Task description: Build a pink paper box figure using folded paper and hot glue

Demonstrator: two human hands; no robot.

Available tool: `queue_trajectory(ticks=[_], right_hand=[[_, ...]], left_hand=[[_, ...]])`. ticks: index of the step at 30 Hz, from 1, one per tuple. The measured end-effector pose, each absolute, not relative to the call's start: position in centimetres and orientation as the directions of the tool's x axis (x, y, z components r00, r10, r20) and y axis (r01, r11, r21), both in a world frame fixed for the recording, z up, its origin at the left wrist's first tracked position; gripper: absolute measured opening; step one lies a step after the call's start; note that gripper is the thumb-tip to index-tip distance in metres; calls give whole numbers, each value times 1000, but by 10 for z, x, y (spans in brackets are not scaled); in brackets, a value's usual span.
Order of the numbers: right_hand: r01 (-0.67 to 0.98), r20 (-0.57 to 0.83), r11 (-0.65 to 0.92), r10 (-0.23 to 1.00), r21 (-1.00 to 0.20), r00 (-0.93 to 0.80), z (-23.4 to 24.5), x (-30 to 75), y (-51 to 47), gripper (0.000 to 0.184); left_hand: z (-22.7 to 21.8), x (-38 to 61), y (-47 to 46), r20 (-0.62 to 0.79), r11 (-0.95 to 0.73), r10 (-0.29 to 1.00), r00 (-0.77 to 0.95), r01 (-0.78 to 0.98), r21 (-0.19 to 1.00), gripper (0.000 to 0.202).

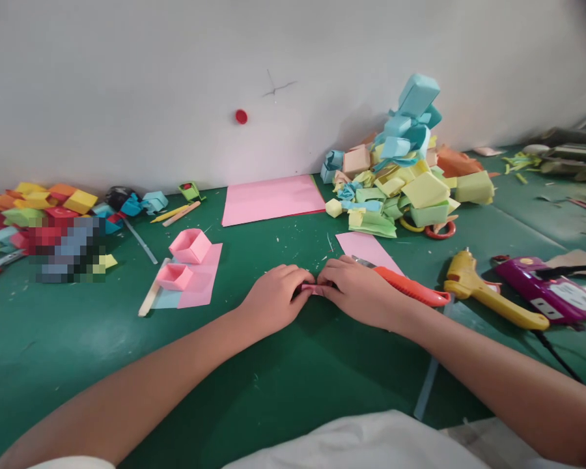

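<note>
Between my two hands, over the middle of the green table, is a small folded piece of pink paper [313, 289]. My left hand [279, 293] pinches its left end, and my right hand [350, 286] pinches the right end. Fingers cover most of the paper, so its full shape is hidden. Left of my hands, two small pink paper boxes [190, 246] stand by a pink sheet [204, 284] and a wooden stick [152, 294]. A utility knife [410, 285] with an orange handle lies just beyond my right wrist, near a pink paper strip [368, 249].
Pink sheets [273, 199] lie against the wall. A heap of folded paper pieces [420, 189] rises at the back right, with scissors [440, 230] under it. A yellow glue gun [493, 296] and a purple device [549, 286] sit right. Colourful paper boxes [43, 198] crowd the left.
</note>
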State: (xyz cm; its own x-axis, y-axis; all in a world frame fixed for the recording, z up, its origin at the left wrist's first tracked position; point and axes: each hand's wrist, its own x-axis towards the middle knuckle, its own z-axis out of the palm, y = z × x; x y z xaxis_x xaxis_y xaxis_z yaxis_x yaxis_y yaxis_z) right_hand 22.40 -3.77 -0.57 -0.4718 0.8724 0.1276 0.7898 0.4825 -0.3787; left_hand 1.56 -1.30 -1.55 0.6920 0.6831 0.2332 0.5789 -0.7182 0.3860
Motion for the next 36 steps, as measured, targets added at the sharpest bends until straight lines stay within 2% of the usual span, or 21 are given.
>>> queue_trajectory(ticks=[3,8,16,19,24,28,33,36], right_hand=[[787,127,433,897,-440,-423,-8,224,-35,15],[772,108,375,920,-514,-376,-11,225,-30,13],[770,87,342,932,-538,-353,-9,226,-26,14],[785,92,351,930,-511,-356,-10,226,-26,16],[800,109,427,900,-422,-423,-8,227,-26,21],[788,111,511,855,-344,-506,-7,231,-27,27],[789,102,554,830,-264,-549,-5,232,-32,12],[795,107,556,830,-243,-547,-5,231,-33,14]], left_hand=[[-15,16,-10,224,-710,687,691,572,412,9],[-17,16,-6,221,-701,690,689,559,443,17],[-22,16,-9,286,-766,642,711,600,230,25],[-22,16,-9,288,-784,615,734,608,125,30],[-17,16,-11,276,-789,553,786,600,-130,35],[-17,15,-9,290,-802,518,805,574,-162,31],[-21,14,-7,336,-801,460,822,547,-242,35],[-22,15,-6,356,-802,462,813,554,-224,39]])
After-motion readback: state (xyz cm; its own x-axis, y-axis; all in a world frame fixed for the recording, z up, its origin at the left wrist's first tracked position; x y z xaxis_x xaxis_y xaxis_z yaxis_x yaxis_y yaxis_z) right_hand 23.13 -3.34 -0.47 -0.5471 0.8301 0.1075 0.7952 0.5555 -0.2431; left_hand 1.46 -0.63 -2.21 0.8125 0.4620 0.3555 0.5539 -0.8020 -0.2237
